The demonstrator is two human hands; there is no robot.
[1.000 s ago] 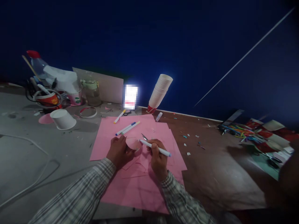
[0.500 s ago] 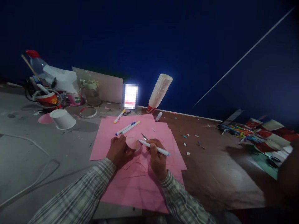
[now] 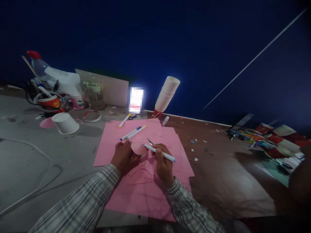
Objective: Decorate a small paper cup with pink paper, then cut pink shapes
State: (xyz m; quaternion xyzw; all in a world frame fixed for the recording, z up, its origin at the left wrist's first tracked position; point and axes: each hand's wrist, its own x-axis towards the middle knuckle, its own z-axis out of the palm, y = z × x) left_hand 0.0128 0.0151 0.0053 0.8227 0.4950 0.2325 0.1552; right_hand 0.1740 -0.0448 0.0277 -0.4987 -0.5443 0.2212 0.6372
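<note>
My left hand [image 3: 123,156] is closed on a small curved piece of pink paper [image 3: 138,148], above pink sheets [image 3: 150,207] spread on the table. My right hand [image 3: 164,165] grips a white marker [image 3: 167,157] with a light blue end, its tip close to the piece's right edge. Metal scissor blades [image 3: 150,141] stick out beyond the right fingers; whether that hand holds them too I cannot make out. Two markers, one blue-capped [image 3: 130,133] and one green-tipped [image 3: 136,132], lie just past my left hand. Cut pink scraps lie between the hands.
A tall leaning stack of paper cups [image 3: 167,95] stands behind the sheets, beside a bright blurred screen [image 3: 136,100]. At left are an overturned white cup [image 3: 65,123], a tape ring [image 3: 91,116] and a jar [image 3: 94,96]. Pens and cups [image 3: 279,142] lie at right.
The marker in my right hand has shifted very slightly left, its tip nearer the pink piece. Otherwise both hands stay in nearly the same place.
</note>
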